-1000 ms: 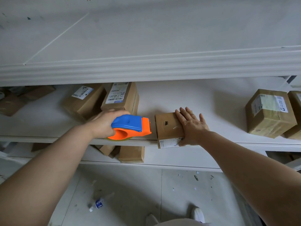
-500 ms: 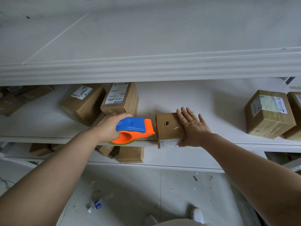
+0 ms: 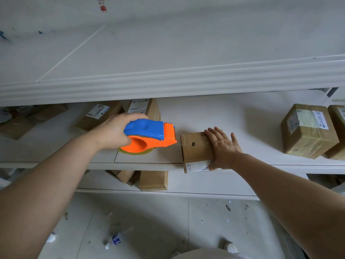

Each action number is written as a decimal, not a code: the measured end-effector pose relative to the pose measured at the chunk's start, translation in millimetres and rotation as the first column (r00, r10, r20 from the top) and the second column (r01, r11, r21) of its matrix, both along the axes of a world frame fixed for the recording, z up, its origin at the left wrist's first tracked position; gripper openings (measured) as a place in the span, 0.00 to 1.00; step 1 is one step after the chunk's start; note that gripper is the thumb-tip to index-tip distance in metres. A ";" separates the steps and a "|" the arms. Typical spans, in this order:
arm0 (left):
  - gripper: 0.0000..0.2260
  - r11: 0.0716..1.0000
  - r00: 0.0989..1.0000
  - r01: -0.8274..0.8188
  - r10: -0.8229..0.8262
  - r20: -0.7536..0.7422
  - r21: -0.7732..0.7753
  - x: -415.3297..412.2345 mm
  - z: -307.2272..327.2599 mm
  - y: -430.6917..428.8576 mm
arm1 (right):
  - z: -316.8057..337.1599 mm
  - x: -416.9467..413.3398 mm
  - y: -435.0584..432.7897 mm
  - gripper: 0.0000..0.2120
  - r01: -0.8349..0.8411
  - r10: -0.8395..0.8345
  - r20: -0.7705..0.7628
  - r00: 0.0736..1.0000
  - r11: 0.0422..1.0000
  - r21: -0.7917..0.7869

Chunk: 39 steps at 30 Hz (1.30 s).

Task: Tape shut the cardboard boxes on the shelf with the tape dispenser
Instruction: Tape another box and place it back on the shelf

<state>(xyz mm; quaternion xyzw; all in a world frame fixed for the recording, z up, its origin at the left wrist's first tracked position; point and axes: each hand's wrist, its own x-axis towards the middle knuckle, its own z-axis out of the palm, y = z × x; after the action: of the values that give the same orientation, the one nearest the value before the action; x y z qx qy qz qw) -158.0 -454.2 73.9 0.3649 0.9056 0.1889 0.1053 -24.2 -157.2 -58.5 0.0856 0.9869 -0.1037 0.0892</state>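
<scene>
A white shelf [image 3: 214, 116] above littered tile floor [image 3: 149, 221]; left hand [image 3: 112, 131] clenches orange-blue tape dispenser [image 3: 149, 133]; right hand [image 3: 223, 146] rests released on brown cardboard box [image 3: 196, 146].

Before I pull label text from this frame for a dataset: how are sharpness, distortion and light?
Head view: the wide angle slightly bows the upper shelf lip; light is soft and even, shadows faint; the label on the small box and the far-left boxes are too soft to read; the tape dispenser is fairly sharp.
</scene>
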 end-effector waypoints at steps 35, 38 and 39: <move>0.34 0.989 0.993 -0.088 0.096 0.068 -0.118 11.8 -66.4 24.6 | 3.7 8.1 -13.6 0.60 -0.176 0.187 -0.039 0.982 0.965 0.196; 0.33 0.992 0.994 -0.080 0.087 0.064 -0.101 15.5 -64.8 26.2 | 0.6 12.1 -19.0 0.59 -0.181 0.186 -0.008 0.982 0.965 0.190; 0.32 0.992 0.995 -0.077 0.083 0.061 -0.097 16.6 -63.1 26.5 | 1.0 11.8 -21.3 0.58 -0.183 0.191 -0.020 0.981 0.964 0.193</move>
<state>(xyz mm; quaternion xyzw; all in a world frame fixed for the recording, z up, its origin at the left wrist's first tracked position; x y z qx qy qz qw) -141.4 -427.7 10.8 0.3167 0.9235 0.1616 0.1440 -12.5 -178.5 -57.6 -0.0017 0.9975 -0.0016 0.0711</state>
